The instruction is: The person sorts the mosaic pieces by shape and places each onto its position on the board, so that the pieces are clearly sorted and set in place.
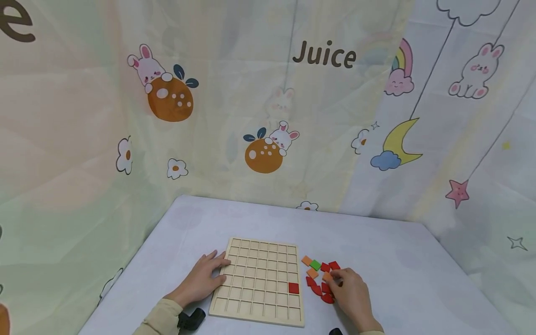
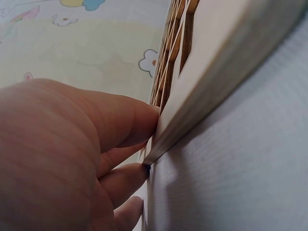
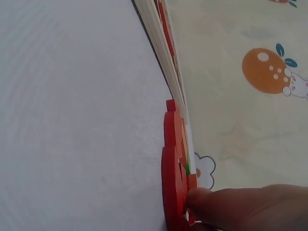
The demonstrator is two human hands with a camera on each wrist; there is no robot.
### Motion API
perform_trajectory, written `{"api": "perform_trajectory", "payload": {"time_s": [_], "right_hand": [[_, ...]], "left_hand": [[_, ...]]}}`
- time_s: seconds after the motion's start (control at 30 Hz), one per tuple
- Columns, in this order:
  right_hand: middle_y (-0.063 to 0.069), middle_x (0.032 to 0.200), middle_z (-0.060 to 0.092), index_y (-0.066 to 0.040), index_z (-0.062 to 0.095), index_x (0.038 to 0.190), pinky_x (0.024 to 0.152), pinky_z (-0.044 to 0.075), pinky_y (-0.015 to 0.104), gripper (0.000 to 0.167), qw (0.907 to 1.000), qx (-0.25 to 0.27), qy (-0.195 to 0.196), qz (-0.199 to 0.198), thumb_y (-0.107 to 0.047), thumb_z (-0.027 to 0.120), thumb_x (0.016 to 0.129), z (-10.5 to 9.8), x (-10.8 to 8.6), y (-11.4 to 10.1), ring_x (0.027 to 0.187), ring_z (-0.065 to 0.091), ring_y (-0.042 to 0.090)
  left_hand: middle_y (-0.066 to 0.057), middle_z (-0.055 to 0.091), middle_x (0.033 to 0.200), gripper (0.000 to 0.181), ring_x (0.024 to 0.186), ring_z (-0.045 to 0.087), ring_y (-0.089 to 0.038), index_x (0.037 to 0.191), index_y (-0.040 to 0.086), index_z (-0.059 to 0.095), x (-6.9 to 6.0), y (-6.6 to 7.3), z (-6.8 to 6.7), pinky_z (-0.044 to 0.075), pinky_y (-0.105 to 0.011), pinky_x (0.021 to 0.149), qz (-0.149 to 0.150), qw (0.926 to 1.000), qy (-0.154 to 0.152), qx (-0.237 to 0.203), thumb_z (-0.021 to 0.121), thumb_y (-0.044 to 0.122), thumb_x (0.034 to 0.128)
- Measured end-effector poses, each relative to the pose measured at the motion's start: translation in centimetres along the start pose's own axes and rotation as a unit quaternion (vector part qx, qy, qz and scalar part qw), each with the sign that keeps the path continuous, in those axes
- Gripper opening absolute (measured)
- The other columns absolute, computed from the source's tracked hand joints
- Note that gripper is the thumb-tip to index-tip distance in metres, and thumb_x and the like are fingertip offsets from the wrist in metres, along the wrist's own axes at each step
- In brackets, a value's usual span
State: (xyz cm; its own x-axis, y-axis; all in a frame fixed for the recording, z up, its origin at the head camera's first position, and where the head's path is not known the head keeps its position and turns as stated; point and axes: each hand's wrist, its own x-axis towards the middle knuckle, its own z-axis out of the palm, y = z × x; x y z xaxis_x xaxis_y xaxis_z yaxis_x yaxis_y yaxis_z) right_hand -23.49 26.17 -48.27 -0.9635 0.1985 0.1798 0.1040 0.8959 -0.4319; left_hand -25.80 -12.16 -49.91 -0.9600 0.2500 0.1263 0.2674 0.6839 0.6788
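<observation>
With left hand [image 1: 203,277] and right hand [image 1: 353,294] apart, at nine and three o'clock of a gridded board [image 1: 258,282].
Touching the nine-o'clock edge with loosely spread left fingers; on the right, meeting an orange tile [image 1: 326,276], cannot tell whether pinched. With broad tabletop [image 1: 368,239] toward twelve o'clock; partly hiding red pieces [image 1: 327,298] behind right fingers.

Wears a pale beige left sleeve [image 1: 161,318], long and softly creased, with a plain cuff ending at the wrist. Shows just a sliver of a similar right cuff [image 1: 371,332] at the lower edge of the head view. Carries a smooth, black, rounded device [image 1: 193,320] beside the left wrist, plus the curved top of another black piece [image 1: 336,331] near the right. Has a bare left hand [image 1: 203,278], finely creased up close, and a bare right hand [image 1: 351,293]
</observation>
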Motion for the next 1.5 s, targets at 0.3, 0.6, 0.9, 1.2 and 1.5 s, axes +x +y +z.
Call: {"api": "perform_trajectory", "payload": {"time_s": [0.3, 0.6, 0.9, 1.2, 1.5], "right_hand": [[0.003, 0.093, 0.068, -0.008, 0.074, 0.103, 0.076, 0.059, 0.043, 0.028, 0.9992, 0.036, 0.014, -0.008, -0.02, 0.081, 0.079, 0.0, -0.5, -0.9, 0.083, 0.058, 0.02], [-0.001, 0.093, 0.067, -0.012, 0.075, 0.105, 0.084, 0.056, 0.048, 0.027, 0.998, 0.052, 0.02, -0.03, -0.019, 0.079, 0.08, 0.2, -0.8, -1.5, 0.091, 0.06, 0.022], [-0.007, 0.091, 0.067, -0.016, 0.075, 0.101, 0.08, 0.057, 0.039, 0.023, 0.9934, 0.065, 0.037, -0.087, -0.019, 0.081, 0.079, 1.0, -1.3, -2.8, 0.094, 0.062, 0.017], [-0.009, 0.088, 0.064, -0.016, 0.075, 0.103, 0.065, 0.049, 0.023, 0.026, 0.9913, 0.069, 0.021, -0.109, -0.021, 0.082, 0.078, 1.8, -1.6, -4.3, 0.088, 0.058, 0.015], [-0.007, 0.096, 0.064, -0.018, 0.075, 0.103, 0.066, 0.049, 0.023, 0.023, 0.9881, 0.073, 0.009, -0.135, -0.022, 0.079, 0.081, 2.4, -2.0, -5.3, 0.079, 0.052, 0.008]], "left_hand": [[-0.01, 0.047, 0.148, 0.036, 0.145, 0.025, -0.038, 0.123, 0.014, 0.066, 0.1, 0.1, 0.0, 0.011, -0.056, 0.121, 0.001, 1.0, 0.001, 0.002, 0.07, 0.015, 0.0875], [-0.01, 0.047, 0.148, 0.036, 0.145, 0.025, -0.038, 0.124, 0.014, 0.066, 0.0, 0.1, 0.0, 0.011, -0.056, 0.121, 0.0, 1.0, -0.002, 0.003, 0.07, 0.015, 0.0876], [-0.01, 0.047, 0.148, 0.036, 0.145, 0.024, -0.039, 0.123, 0.014, 0.066, -0.1, 0.2, -0.1, 0.01, -0.056, 0.121, -0.008, 1.0, -0.001, 0.001, 0.07, 0.014, 0.0872], [-0.012, 0.047, 0.148, 0.036, 0.145, 0.024, -0.039, 0.123, 0.012, 0.066, -0.1, 0.4, -0.2, 0.01, -0.056, 0.121, -0.002, 1.0, -0.001, 0.0, 0.07, 0.013, 0.0875], [-0.012, 0.047, 0.148, 0.036, 0.145, 0.025, -0.039, 0.123, 0.013, 0.066, 0.0, 0.3, 0.0, 0.01, -0.056, 0.121, -0.001, 1.0, 0.002, 0.004, 0.07, 0.013, 0.0873]]}}
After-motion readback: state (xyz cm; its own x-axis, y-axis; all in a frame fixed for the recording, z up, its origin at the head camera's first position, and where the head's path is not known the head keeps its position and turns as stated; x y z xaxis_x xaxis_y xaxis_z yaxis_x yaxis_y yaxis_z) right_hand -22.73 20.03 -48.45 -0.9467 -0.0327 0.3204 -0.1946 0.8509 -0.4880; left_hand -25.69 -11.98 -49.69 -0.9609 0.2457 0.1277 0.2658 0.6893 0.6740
